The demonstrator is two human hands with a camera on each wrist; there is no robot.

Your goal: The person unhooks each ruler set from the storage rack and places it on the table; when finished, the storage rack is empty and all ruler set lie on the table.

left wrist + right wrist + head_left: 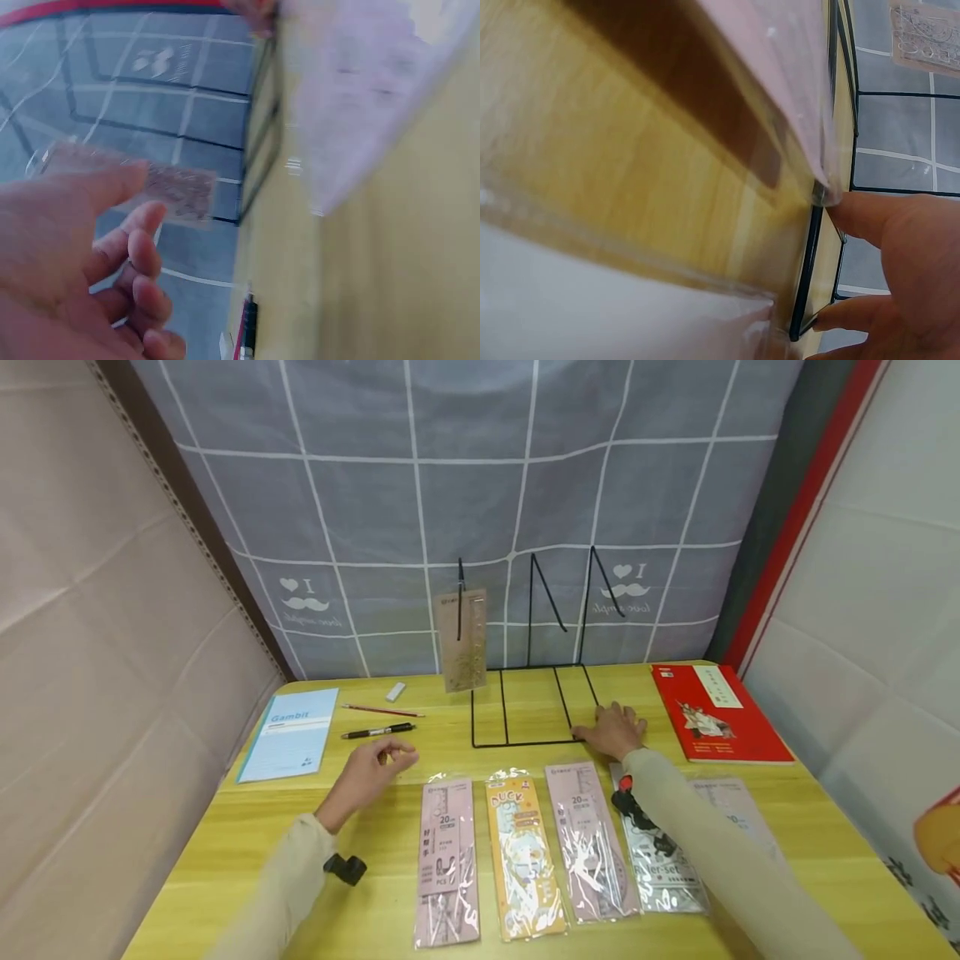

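Observation:
A black wire display rack (pixel 525 744) with several upright hooks stands at the back of the table. My right hand (pixel 615 731) is at its front right corner, with thumb and fingers about the wire frame (pixel 808 270). One packaged ruler set (pixel 462 652) hangs from the left hook. My left hand (pixel 369 772) hovers left of the rack, fingers loosely curled and holding nothing; the hanging pack (pixel 180 191) shows behind it in the left wrist view. In front lie a pink ruler pack (pixel 447 860), a yellow duck ruler pack (pixel 525 860) and another pink pack (pixel 588 843).
A black-and-white ruler pack (pixel 660 868) and a pale pack (pixel 738 810) lie partly under the right forearm. At left are a light-blue notebook (pixel 292 735), a black pen (pixel 378 731), a red pencil (pixel 382 710) and a white eraser (pixel 395 692). A red book (pixel 712 718) lies at right.

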